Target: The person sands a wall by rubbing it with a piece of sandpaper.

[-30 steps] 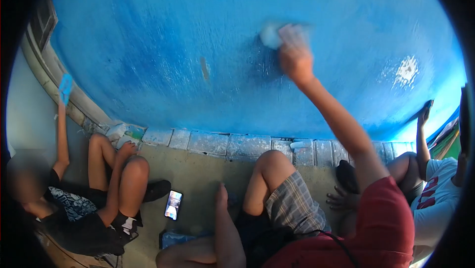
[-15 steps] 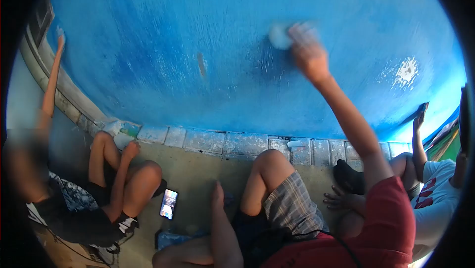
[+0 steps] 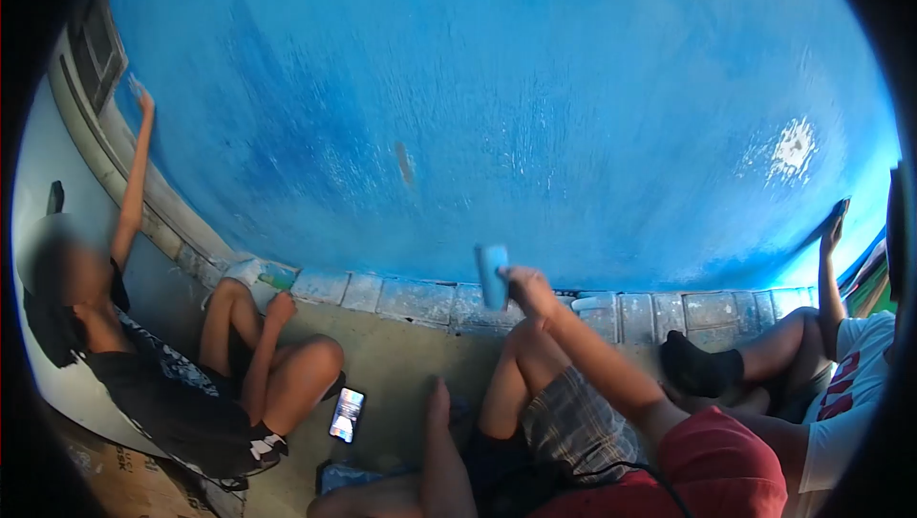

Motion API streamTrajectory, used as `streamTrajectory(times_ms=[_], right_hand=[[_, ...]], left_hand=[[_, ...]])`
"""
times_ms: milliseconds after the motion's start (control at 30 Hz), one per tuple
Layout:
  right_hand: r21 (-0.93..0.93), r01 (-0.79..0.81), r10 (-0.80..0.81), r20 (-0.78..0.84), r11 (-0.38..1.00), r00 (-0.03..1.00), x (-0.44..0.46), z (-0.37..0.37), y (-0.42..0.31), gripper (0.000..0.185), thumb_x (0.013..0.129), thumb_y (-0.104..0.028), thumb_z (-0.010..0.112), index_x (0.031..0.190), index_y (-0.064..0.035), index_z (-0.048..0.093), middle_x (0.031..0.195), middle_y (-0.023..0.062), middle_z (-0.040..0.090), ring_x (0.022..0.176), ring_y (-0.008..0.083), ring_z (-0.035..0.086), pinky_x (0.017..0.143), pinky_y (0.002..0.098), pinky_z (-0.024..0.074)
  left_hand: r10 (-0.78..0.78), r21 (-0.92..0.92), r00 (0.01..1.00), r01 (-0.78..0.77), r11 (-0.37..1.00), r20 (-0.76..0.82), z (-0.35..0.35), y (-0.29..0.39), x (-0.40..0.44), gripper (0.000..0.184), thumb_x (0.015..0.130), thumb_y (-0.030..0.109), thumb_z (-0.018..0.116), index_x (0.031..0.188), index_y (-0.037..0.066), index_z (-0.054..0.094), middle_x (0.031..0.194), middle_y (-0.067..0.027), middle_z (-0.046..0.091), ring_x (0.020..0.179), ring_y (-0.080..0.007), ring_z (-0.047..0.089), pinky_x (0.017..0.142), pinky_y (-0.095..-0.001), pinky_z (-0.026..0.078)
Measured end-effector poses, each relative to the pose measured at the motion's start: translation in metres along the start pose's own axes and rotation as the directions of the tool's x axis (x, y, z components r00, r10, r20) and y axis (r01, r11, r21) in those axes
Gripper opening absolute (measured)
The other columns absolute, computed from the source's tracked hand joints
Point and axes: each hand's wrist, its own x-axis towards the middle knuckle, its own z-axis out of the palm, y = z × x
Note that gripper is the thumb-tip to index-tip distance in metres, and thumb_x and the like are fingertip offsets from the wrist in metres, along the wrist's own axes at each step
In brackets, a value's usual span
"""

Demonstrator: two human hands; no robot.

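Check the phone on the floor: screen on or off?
On: the phone lies face up on the floor, its screen brightly lit.

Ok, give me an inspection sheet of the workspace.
Surface: blue wall, darker patches, brownish mark.
Job's things: blue pad, in hand; wall contact unclear.
Clutter: lit phone on the floor.
Grippers: right hand holds the blue pad; left hand can't be clearly made out.
Cables: black cord or strap across the red shirt; ends unclear.
Surroundings: co-worker at left, co-worker at right, each with an arm raised; grey blocks along the wall's foot.

A blue oblong block (image 3: 492,276) tilts slightly in the right grip (image 3: 529,291).
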Motion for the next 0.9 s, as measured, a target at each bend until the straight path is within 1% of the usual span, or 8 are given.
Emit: streamTrajectory(times_ms=[33, 100, 233, 433, 600, 700, 800, 900], right_hand=[[0.215, -0.095, 0.094, 0.013, 0.972, 0.995, -0.003, 0.004, 0.027, 0.027, 0.092, -0.025, 0.059, 0.107, -0.0034, 0.06, 0.1, 0.0109, 0.064, 0.085, 0.0231, 0.064, 0.072, 0.0413, 0.0527], [0.595, -0.276, 0.268, 0.104, 0.755, 0.958, -0.005, 0.018, 0.063, 0.034, 0.092, -0.028, 0.056, 0.115, -0.0026, 0.055, 0.107, 0.0109, 0.063, 0.094, 0.0244, 0.063, 0.081, 0.0436, 0.0525], [0.476, -0.319, 0.302, 0.114, 0.82, 0.946, 0.007, 0.009, 0.066, 0.047, 0.091, -0.034, 0.052, 0.129, -0.0057, 0.046, 0.119, 0.0117, 0.056, 0.108, 0.0268, 0.057, 0.094, 0.0462, 0.0466], [0.481, -0.292, 0.366, -0.065, 0.827, 0.928, 0.004, 0.012, 0.053, 0.037, 0.088, -0.032, 0.053, 0.117, -0.0096, 0.052, 0.114, 0.0084, 0.059, 0.1, 0.0258, 0.06, 0.088, 0.0445, 0.048], [0.447, -0.337, 0.394, -0.038, 0.828, 0.918, 0.009, 0.011, 0.061, 0.047, 0.088, -0.035, 0.05, 0.126, -0.007, 0.048, 0.121, 0.0116, 0.056, 0.108, 0.0286, 0.056, 0.094, 0.048, 0.0447], [0.447, -0.322, 0.381, -0.046, 0.834, 0.923, 0.011, 0.009, 0.062, 0.041, 0.087, -0.035, 0.052, 0.117, -0.0086, 0.052, 0.114, 0.0095, 0.059, 0.101, 0.0273, 0.058, 0.089, 0.0464, 0.0464], [0.437, -0.316, 0.371, -0.046, 0.842, 0.927, 0.008, 0.009, 0.068, 0.037, 0.086, -0.034, 0.053, 0.113, -0.009, 0.054, 0.108, 0.0087, 0.061, 0.096, 0.0268, 0.06, 0.086, 0.0451, 0.0478], [0.44, -0.306, 0.359, -0.04, 0.844, 0.932, 0.01, 0.005, 0.075, 0.036, 0.086, -0.033, 0.053, 0.113, -0.0088, 0.054, 0.107, 0.0088, 0.061, 0.096, 0.0269, 0.061, 0.086, 0.0457, 0.048]], left_hand=[[-0.02, -0.002, 1.0, 0.02, 1.0, 0.02, -0.001, 0.001, -0.001, 0.076, 0.094, 0.06, 0.034, 0.135, -0.002, 0.047, 0.12, -0.023, 0.058, 0.104, -0.0328, 0.061, 0.08, -0.0427, 0.051], [-0.058, -0.002, 0.997, 0.058, 0.998, 0.058, -0.005, 0.005, -0.002, 0.075, 0.094, 0.06, 0.034, 0.134, -0.002, 0.048, 0.116, -0.0222, 0.06, 0.099, -0.0322, 0.062, 0.077, -0.0421, 0.051], [-0.103, -0.002, 0.99, 0.104, 0.995, 0.101, -0.009, 0.007, -0.001, 0.074, 0.094, 0.06, 0.033, 0.132, -0.002, 0.049, 0.109, -0.0207, 0.062, 0.09, -0.0311, 0.064, 0.07, -0.041, 0.051], [-0.147, 0.008, 0.978, 0.147, 0.989, 0.146, -0.01, 0.008, -0.003, 0.072, 0.095, 0.06, 0.032, 0.128, -0.001, 0.05, 0.097, -0.0185, 0.066, 0.076, -0.0294, 0.067, 0.059, -0.0393, 0.052], [-0.194, 0.04, 0.971, 0.19, 0.981, 0.139, -0.008, 0.016, -0.012, 0.071, 0.095, 0.061, 0.031, 0.125, 0.0, 0.052, 0.082, -0.0151, 0.068, 0.059, -0.0267, 0.068, 0.047, -0.0367, 0.051], [-0.198, 0.044, 0.964, 0.193, 0.98, 0.178, -0.008, 0.013, -0.006, 0.07, 0.097, 0.059, 0.029, 0.127, 0.0, 0.051, 0.085, -0.0167, 0.069, 0.063, -0.0277, 0.068, 0.05, -0.0369, 0.053], [-0.032, -0.043, 0.985, 0.039, 0.998, 0.171, -0.008, 0.008, -0.011, 0.068, 0.098, 0.057, 0.028, 0.128, 0.0, 0.05, 0.084, -0.0165, 0.069, 0.062, -0.0279, 0.068, 0.051, -0.0366, 0.054], [-0.136, -0.005, 0.983, 0.138, 0.99, 0.124, -0.008, 0.023, -0.026, 0.064, 0.099, 0.054, 0.03, 0.129, 0.0, 0.05, 0.083, -0.016, 0.069, 0.064, -0.0282, 0.069, 0.053, -0.0367, 0.055]])
